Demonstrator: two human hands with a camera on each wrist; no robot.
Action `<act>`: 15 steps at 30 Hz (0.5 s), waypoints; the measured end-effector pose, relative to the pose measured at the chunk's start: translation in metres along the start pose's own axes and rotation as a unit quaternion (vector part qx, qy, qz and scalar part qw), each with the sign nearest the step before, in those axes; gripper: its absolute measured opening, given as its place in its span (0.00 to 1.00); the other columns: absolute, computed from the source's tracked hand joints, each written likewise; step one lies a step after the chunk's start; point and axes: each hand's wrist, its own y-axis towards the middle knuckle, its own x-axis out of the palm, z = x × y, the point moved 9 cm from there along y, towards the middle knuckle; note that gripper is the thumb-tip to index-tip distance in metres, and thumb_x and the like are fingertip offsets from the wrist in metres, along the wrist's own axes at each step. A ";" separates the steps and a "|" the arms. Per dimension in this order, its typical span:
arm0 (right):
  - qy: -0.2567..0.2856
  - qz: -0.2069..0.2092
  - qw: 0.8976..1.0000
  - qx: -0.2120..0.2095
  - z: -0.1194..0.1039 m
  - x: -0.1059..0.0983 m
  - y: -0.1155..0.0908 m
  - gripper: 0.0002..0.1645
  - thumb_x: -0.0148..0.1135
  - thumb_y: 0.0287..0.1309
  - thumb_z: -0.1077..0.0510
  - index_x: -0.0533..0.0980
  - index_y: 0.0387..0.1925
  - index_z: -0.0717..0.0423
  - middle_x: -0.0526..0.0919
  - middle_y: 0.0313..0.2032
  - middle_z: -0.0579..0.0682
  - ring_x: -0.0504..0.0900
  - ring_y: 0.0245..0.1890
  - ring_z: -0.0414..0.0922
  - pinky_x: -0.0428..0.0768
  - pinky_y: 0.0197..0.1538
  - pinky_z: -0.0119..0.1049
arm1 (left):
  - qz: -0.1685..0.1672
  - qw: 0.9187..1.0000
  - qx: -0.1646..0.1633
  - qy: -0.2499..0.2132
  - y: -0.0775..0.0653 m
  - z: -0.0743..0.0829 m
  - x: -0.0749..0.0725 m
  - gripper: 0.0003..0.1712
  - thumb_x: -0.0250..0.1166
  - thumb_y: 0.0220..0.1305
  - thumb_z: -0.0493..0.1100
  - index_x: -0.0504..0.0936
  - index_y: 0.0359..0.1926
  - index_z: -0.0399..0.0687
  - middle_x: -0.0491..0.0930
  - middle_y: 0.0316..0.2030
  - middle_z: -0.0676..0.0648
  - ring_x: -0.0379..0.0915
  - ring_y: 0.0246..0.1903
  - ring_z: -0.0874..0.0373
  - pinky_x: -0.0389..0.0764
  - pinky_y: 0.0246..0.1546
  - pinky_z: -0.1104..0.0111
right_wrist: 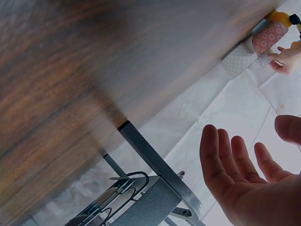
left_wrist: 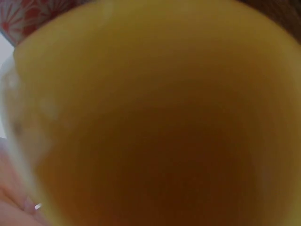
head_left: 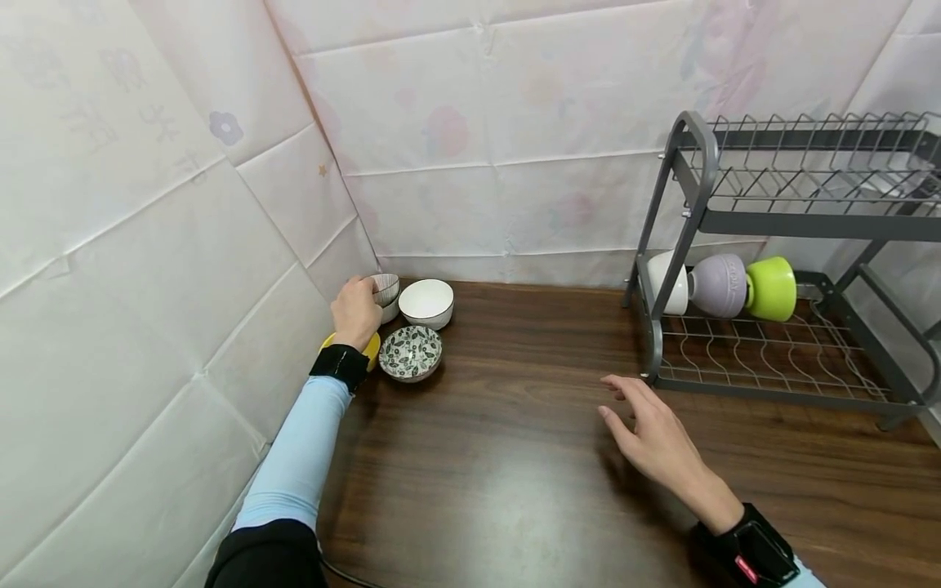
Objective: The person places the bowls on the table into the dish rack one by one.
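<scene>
At the far left corner of the table, my left hand (head_left: 355, 313) pinches the rim of a small striped bowl (head_left: 385, 287), which sits over another light bowl (head_left: 390, 311). A yellow bowl (head_left: 372, 349) is partly hidden under my left wrist; its inside (left_wrist: 155, 94) fills the left wrist view. Beside these stand a white bowl (head_left: 427, 302) and a bowl with a dark leaf pattern (head_left: 410, 353), which looks red outside in the right wrist view. My right hand (head_left: 654, 437) hovers over the table in front of the rack, fingers relaxed, holding nothing.
A grey two-tier dish rack (head_left: 691, 237) stands at the right. On its lower tier lie a white cup (head_left: 667, 282), a lavender cup (head_left: 719, 286) and a lime-green cup (head_left: 772, 289), tipped sideways. Sheet-covered walls (head_left: 470, 163) close off the back and left.
</scene>
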 end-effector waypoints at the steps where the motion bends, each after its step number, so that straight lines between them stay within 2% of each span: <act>1: 0.000 -0.001 1.000 0.001 0.000 0.000 0.000 0.26 0.70 0.67 0.62 0.76 0.65 0.54 0.82 0.55 0.52 0.82 0.51 0.49 0.82 0.43 0.49 | 0.004 1.000 0.002 0.000 0.000 0.001 -0.001 0.14 0.57 0.57 0.25 0.85 0.41 0.37 0.79 0.42 0.39 0.79 0.45 0.34 0.79 0.40 0.36; 7: 0.002 -0.002 1.000 0.000 0.001 0.002 -0.001 0.26 0.70 0.67 0.62 0.76 0.65 0.53 0.82 0.55 0.52 0.82 0.51 0.49 0.82 0.42 0.49 | 0.038 0.999 0.026 -0.005 -0.002 0.016 -0.015 0.12 0.61 0.60 0.24 0.85 0.42 0.36 0.80 0.43 0.39 0.79 0.45 0.36 0.80 0.38 0.37; 15: 0.005 0.004 1.000 -0.009 -0.001 0.002 0.002 0.27 0.71 0.66 0.63 0.76 0.65 0.54 0.82 0.56 0.51 0.83 0.51 0.51 0.83 0.43 0.49 | 0.051 0.994 0.089 -0.023 -0.008 0.068 -0.032 0.15 0.61 0.55 0.23 0.84 0.41 0.39 0.79 0.44 0.42 0.79 0.48 0.39 0.81 0.37 0.39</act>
